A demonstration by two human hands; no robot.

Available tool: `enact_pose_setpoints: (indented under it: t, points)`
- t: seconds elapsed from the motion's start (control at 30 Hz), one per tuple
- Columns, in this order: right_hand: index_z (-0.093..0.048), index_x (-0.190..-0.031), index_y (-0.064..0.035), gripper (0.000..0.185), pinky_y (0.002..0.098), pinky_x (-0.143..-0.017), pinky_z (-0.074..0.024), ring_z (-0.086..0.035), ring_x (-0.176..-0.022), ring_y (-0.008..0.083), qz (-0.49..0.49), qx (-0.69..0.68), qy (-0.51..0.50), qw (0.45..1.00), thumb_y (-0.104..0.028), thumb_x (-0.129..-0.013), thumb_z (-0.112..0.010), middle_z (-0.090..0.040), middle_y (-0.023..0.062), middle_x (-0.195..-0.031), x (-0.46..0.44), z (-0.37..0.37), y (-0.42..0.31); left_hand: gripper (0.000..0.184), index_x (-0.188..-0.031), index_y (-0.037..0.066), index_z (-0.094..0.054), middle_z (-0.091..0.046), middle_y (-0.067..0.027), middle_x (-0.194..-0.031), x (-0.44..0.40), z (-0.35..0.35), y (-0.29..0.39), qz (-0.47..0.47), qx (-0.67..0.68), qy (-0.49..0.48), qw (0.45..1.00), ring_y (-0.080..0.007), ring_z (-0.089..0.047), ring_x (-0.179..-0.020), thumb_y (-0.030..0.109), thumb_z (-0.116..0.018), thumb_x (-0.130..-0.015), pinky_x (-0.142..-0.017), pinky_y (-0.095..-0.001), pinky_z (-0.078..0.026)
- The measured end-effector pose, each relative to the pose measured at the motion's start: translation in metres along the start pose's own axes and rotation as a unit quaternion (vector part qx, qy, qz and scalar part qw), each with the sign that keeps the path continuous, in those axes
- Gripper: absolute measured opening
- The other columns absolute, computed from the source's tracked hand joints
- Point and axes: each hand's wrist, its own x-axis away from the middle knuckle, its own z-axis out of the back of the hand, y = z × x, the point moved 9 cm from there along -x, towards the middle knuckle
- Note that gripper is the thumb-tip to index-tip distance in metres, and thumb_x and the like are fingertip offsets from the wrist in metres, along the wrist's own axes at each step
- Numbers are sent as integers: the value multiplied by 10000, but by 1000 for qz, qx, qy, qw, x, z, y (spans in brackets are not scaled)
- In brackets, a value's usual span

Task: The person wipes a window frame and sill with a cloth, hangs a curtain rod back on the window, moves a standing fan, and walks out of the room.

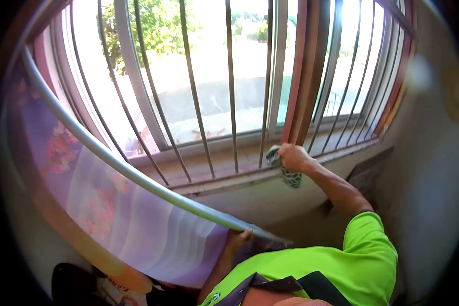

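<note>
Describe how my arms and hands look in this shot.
Your left hand and right hand are both ungloved. The right sleeve is short and bright lime green, with a thin dark edge, leaving the right forearm uncovered. The left forearm is uncovered too.

Window sill (pixel 247 159), thin bars (pixel 232 92) standing along it.

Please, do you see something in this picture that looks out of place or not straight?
Yes: the curtain rod slants down past the window to the left hand, instead of sitting level above the glass, with the flowered curtain spread along it. The wide lens may exaggerate its curve.
</note>
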Motion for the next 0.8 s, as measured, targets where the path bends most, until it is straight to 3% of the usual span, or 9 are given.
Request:
enact_pose_setpoints:
  t: [0.03, 0.17, 0.23, 0.3, 0.43, 0.5, 0.63, 0.7, 0.8]
  points:
    - [-684, -857, -22, 162, 491, -801, -529, -645, -946, 394, 55, -41, 131, 989, -151, -807, -602, -663, 198, -949, -13, 33, 11, 130, -899, -4, -645, -664, -69, -785, 2, -1, -2, -7, 6, -8, 1000, -155, -644, -646, 92, -716, -848, -592, -294, -556]
    - [-695, -931, -18, 183, 457, -778, -531, -666, -848, 402, -3, -185, 322, 929, -143, -812, -633, -668, 241, -897, -22, 226, 7, 157, -931, -22, -642, -664, -73, -806, 3, 2, -7, 0, 19, 14, 1000, -162, -658, -673, 96, -711, -854, -581, -296, -566]
    - [-709, -962, -41, 201, 432, -727, -532, -681, -805, 376, 67, -141, 498, 853, -183, -825, -671, -684, 214, -854, -28, 312, 8, 154, -927, -27, -645, -666, -80, -811, 7, -1, 2, 2, 29, 12, 1000, -166, -661, -680, 92, -711, -856, -574, -295, -570]
    - [-700, -916, -36, 199, 408, -735, -539, -691, -802, 334, 66, -153, 543, 823, -217, -837, -681, -696, 182, -856, -49, 393, 13, 158, -909, -36, -649, -670, -90, -819, 7, 0, 6, -7, 27, 13, 1000, -169, -665, -692, 95, -718, -853, -572, -293, -575]
    - [-679, -1016, -34, 299, 399, -787, -546, -693, -856, 338, 95, -159, 701, 688, -263, -824, -684, -706, 166, -910, -74, 513, 6, 175, -884, -47, -656, -677, -93, -805, -3, 6, -9, -44, 35, 12, 998, -176, -666, -658, 105, -732, -843, -569, -295, -572]
    - [-684, -1037, -41, 321, 379, -771, -546, -703, -830, 292, 82, 25, 823, 561, -285, -829, -687, -719, 124, -896, -87, 547, -14, 180, -881, -42, -660, -676, -87, -787, 1, 6, -7, -32, 5, 15, 999, -171, -664, -636, 120, -730, -847, -557, -294, -556]
    - [-669, -1051, -95, 195, 397, -815, -504, -622, -955, 263, -68, 254, 767, 585, -168, -900, -569, -676, 115, -859, -194, 602, -22, 185, -878, -32, -667, -671, -75, -756, 6, 10, -9, -7, -32, 30, 999, -161, -656, -618, 141, -728, -851, -545, -289, -535]
    - [-630, -1154, -83, 254, 379, -687, -529, -635, -798, 231, -17, 129, 818, 560, -168, -931, -545, -659, 97, -839, -220, 606, 16, 179, -877, -24, -673, -669, -70, -741, 6, 10, -11, -10, -15, 38, 999, -156, -647, -607, 146, -725, -852, -537, -291, -523]
    - [-609, -1207, -85, 287, 367, -635, -528, -621, -726, 215, 119, -165, 701, 683, -182, -948, -533, -646, 81, -819, -199, 586, 19, 163, -859, -19, -676, -671, -64, -738, 8, 10, -8, -20, -8, 41, 999, -152, -640, -606, 138, -720, -851, -547, -294, -509]
